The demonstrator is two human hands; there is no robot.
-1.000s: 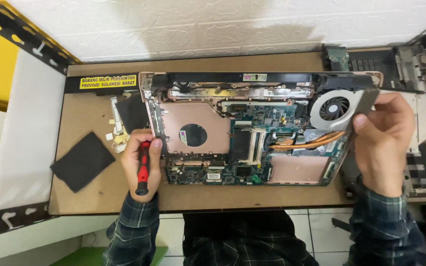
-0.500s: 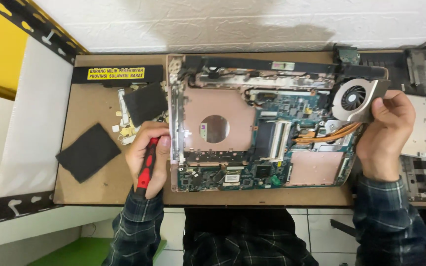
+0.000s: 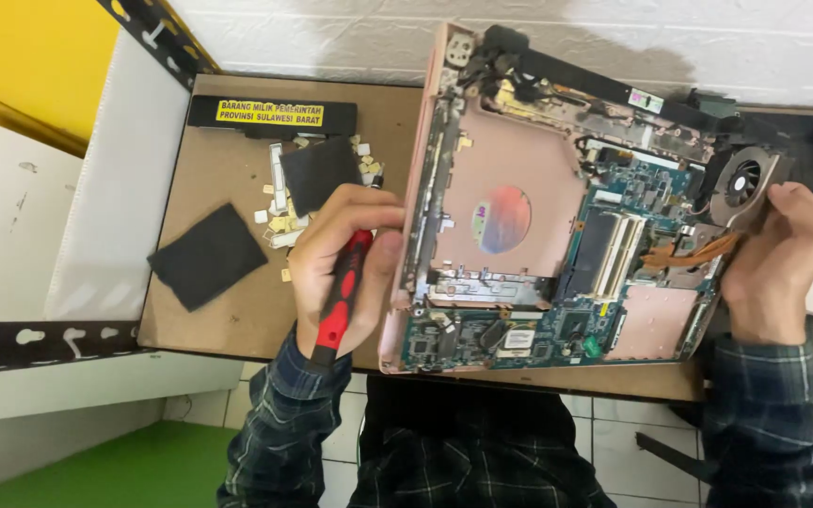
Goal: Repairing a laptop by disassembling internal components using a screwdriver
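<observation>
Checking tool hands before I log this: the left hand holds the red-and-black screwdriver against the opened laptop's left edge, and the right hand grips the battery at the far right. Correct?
Not quite. In the head view the right hand grips the cooling fan corner, not a battery. The left hand does hold the red-and-black screwdriver against the opened laptop.

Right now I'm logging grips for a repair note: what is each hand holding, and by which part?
Left hand grips a red-and-black screwdriver by its handle. Right hand holds the opened laptop chassis at its right edge, beside the fan.
</observation>
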